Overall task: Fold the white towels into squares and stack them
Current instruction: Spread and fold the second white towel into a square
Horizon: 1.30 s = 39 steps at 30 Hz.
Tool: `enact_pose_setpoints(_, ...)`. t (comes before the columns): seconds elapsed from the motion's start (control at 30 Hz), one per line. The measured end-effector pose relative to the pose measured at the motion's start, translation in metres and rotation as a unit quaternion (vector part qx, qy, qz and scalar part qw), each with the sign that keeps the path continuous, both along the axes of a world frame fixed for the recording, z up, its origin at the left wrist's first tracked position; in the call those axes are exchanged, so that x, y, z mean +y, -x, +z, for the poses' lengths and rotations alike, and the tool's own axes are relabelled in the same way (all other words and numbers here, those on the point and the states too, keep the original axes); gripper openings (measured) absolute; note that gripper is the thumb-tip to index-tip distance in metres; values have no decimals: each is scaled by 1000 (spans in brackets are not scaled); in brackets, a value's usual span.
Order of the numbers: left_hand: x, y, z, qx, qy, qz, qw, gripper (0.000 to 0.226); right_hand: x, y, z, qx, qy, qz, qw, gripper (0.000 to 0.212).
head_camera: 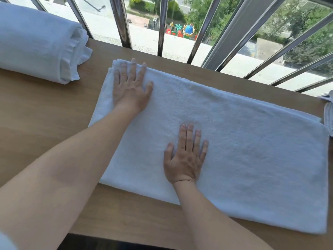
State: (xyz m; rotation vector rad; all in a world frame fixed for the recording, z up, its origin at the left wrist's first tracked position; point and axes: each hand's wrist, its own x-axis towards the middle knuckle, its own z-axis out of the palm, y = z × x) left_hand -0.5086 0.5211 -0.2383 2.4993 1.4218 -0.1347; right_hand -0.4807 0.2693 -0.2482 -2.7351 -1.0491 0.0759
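Towel (243,150); left hand (130,92), right hand (185,159) flat

Head view: one wide-angle camera, worn on the person's head.
Facing: forward and down over the wooden table (45,114), toward the window bars (121,24).
Nearness: close above the table; the folded white towel (234,141) fills most of mid-frame.

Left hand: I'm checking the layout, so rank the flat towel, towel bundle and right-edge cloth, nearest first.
1. flat towel, directly under the left hand.
2. towel bundle, back left.
3. right-edge cloth, far right.
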Motion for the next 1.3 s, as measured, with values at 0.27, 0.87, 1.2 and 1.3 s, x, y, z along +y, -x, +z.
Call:
enact_pose_setpoints(0.27, -58, -28, 7, -62, -6, -420, 905, 55, 0, 0, 1, 2, -14, -2, 1000, 68)
enact_pose_setpoints(0.87, -31, -86, 8, -39, 13, -511, 858, 52, -2, 2, 1, 5, 7, 7, 1000, 66)
enact_pose_setpoints(1.2, -71, -29, 2, -48, 16, -263, 964, 60, -1, 0, 4, 13, 0, -3, 1000, 64)
enact_pose_setpoints(1.3, -103, 21, 3, -51, 15, -223, 973, 61, -3, -1, 5, 16, 6, 2, 1000, 65)
